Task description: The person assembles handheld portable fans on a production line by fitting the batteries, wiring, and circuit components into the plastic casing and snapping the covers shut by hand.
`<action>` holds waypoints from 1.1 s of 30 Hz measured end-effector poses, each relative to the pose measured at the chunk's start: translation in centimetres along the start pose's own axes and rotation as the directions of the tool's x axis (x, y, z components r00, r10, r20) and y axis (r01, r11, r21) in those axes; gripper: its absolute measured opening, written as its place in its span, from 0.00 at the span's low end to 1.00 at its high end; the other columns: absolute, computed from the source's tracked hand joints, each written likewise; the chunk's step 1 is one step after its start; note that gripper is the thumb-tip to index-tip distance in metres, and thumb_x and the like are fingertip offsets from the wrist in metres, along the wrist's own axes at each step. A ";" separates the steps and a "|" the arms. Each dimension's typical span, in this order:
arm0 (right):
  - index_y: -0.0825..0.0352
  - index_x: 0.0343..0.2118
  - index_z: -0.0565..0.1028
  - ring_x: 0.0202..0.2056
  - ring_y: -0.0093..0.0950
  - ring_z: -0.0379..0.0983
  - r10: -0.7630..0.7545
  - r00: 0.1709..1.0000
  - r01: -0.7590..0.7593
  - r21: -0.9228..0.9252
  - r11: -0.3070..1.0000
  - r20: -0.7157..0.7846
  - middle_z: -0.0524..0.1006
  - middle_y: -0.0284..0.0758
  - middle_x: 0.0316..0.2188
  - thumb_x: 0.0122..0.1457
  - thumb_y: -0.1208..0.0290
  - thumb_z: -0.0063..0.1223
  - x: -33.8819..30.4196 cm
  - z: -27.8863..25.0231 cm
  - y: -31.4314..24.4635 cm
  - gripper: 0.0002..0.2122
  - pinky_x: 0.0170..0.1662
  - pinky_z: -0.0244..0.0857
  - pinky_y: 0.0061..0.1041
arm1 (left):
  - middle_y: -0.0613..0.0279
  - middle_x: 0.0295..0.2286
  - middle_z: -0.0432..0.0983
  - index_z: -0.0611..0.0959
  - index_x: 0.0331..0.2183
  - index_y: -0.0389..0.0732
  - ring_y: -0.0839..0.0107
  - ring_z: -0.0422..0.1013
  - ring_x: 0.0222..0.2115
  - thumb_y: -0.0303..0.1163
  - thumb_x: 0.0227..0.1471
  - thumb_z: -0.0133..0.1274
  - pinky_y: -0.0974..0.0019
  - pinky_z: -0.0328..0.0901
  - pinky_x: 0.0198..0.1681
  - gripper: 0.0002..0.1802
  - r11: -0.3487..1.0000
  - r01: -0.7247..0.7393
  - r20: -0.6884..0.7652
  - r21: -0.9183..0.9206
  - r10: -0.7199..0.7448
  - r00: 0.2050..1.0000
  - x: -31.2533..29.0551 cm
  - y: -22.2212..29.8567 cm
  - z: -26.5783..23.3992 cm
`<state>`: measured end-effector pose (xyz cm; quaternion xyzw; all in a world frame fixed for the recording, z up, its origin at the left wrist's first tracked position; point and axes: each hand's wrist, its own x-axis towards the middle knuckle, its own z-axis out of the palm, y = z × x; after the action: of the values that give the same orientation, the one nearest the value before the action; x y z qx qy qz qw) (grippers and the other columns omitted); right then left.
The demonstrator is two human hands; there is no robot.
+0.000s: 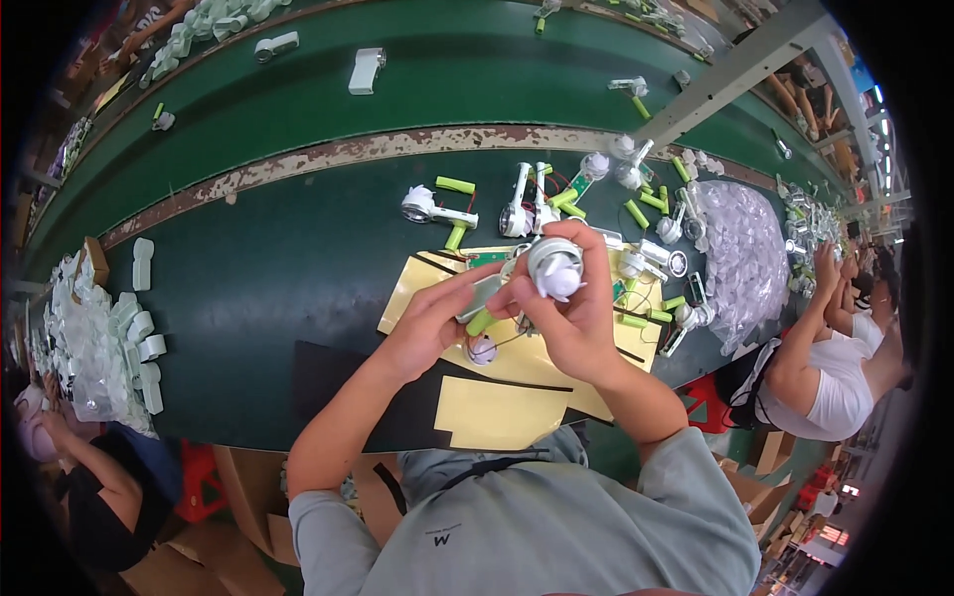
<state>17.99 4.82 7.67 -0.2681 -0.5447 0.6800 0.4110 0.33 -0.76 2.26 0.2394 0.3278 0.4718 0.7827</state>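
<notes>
R hand (pixel 578 328) pinching the fan head (pixel 553 250) over the yellow sheet (pixel 407 298), rotor (pixel 559 281) facing cam, tipped slightly down-R; L hand (pixel 427 326) pinching pale shell (pixel 484 296) w/ green batt (pixel 481 322), shell's long axis lower-L to upper-R.

The right-hand grip (pixel 581 333) closes around a white round fan housing (pixel 553 251), its pale impeller (pixel 559 281) uppermost. The left-hand grip (pixel 422 328) holds a pale handle shell (pixel 484 296) beside a green cylindrical cell (pixel 480 323). Below, cream-yellow sheets (pixel 502 412) lie on the dark green bench (pixel 258 288). Handheld fan assemblies (pixel 422 206) lie beyond; rightward bulges a clear plastic bag (pixel 735 258); pale housings (pixel 149 348) cluster at far left.
</notes>
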 end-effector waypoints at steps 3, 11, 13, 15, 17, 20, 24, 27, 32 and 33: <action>0.61 0.52 0.54 0.35 0.33 0.77 -0.144 0.990 0.143 0.061 0.988 -0.003 0.70 0.38 0.35 0.61 0.82 0.47 0.2 -0.2 0.1 0.20 0.34 0.73 0.29 | 0.62 0.49 0.69 0.59 0.64 0.43 0.75 0.67 0.39 0.33 0.64 0.34 0.69 0.64 0.39 0.28 0.998 -0.026 -0.054 0.061 0.030 0.998 0.2 -0.3 0.4; 0.61 0.47 0.52 0.53 0.34 0.68 -0.088 0.989 0.119 0.281 0.952 -0.122 0.65 0.39 0.44 0.56 0.89 0.50 -1.5 2.7 2.8 0.24 0.54 0.67 0.33 | 0.67 0.47 0.68 0.49 0.66 0.46 0.79 0.68 0.38 0.46 0.61 0.37 0.72 0.63 0.38 0.36 0.957 -0.273 -0.056 -0.093 0.269 0.961 0.4 -0.6 0.9; 0.61 0.48 0.52 0.52 0.32 0.68 -0.146 0.980 0.172 0.202 0.964 -0.138 0.64 0.39 0.45 0.55 0.90 0.52 -2.1 3.4 3.5 0.25 0.53 0.67 0.31 | 0.66 0.47 0.68 0.49 0.66 0.45 0.79 0.67 0.36 0.50 0.64 0.36 0.73 0.63 0.38 0.36 0.941 -0.339 -0.083 -0.004 0.337 0.938 0.7 -1.2 0.5; 0.62 0.47 0.52 0.50 0.29 0.68 -0.179 0.967 0.190 0.044 0.981 -0.180 0.65 0.39 0.44 0.54 0.90 0.52 -2.7 4.0 3.8 0.25 0.50 0.67 0.28 | 0.65 0.47 0.68 0.49 0.66 0.44 0.79 0.67 0.36 0.49 0.65 0.35 0.73 0.63 0.38 0.35 0.944 -0.330 -0.134 0.015 0.329 0.935 0.5 -1.2 0.3; 0.62 0.47 0.52 0.49 0.29 0.68 -0.114 0.980 0.133 0.111 0.985 -0.161 0.65 0.39 0.44 0.54 0.90 0.53 -2.9 3.9 4.2 0.25 0.50 0.67 0.27 | 0.63 0.49 0.67 0.47 0.66 0.43 0.77 0.67 0.38 0.45 0.67 0.34 0.72 0.64 0.40 0.33 0.945 -0.320 -0.184 0.068 0.327 0.927 0.2 -0.9 0.3; 0.59 0.47 0.54 0.51 0.32 0.67 0.022 0.993 0.002 0.196 0.981 -0.117 0.65 0.39 0.44 0.55 0.85 0.54 -3.1 3.6 4.0 0.24 0.52 0.66 0.35 | 0.60 0.53 0.65 0.49 0.66 0.43 0.75 0.68 0.43 0.47 0.67 0.32 0.72 0.65 0.44 0.33 0.933 -0.332 -0.196 0.136 0.354 0.914 0.1 -0.6 0.6; 0.57 0.45 0.57 0.51 0.35 0.69 0.077 0.990 0.002 0.549 0.836 -0.121 0.68 0.37 0.43 0.57 0.81 0.53 -2.9 3.6 3.6 0.20 0.52 0.67 0.36 | 0.59 0.53 0.65 0.47 0.66 0.42 0.74 0.67 0.47 0.51 0.66 0.28 0.69 0.62 0.52 0.35 0.925 -0.365 -0.157 0.110 0.379 0.912 0.6 -1.2 1.0; 0.59 0.45 0.57 0.53 0.36 0.68 0.110 0.975 -0.004 0.487 0.873 -0.190 0.68 0.38 0.43 0.56 0.84 0.53 -3.3 4.0 4.5 0.20 0.55 0.66 0.37 | 0.58 0.53 0.65 0.46 0.66 0.43 0.74 0.66 0.48 0.50 0.66 0.30 0.70 0.61 0.52 0.35 0.934 -0.281 -0.145 0.219 0.316 0.938 0.0 -0.9 0.9; 0.61 0.44 0.56 0.51 0.32 0.69 -0.056 0.980 0.095 0.200 0.975 -0.192 0.68 0.37 0.40 0.54 0.86 0.55 -3.8 3.9 4.9 0.22 0.50 0.69 0.32 | 0.57 0.52 0.66 0.45 0.66 0.43 0.72 0.66 0.50 0.38 0.65 0.39 0.69 0.61 0.53 0.35 0.830 -0.467 -0.147 0.303 0.525 0.838 0.3 -0.6 0.4; 0.62 0.44 0.56 0.48 0.29 0.70 0.009 0.986 0.014 0.143 0.990 -0.165 0.68 0.37 0.39 0.53 0.87 0.56 -4.0 3.4 4.7 0.22 0.48 0.69 0.29 | 0.56 0.51 0.66 0.45 0.66 0.43 0.71 0.67 0.50 0.35 0.64 0.40 0.70 0.62 0.53 0.35 0.811 -0.493 -0.158 0.315 0.557 0.815 0.3 -0.2 0.6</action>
<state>16.07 -0.68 3.68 -0.2924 -0.4589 0.6924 0.4737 0.97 -0.63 2.43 0.3620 0.4001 0.6492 0.5361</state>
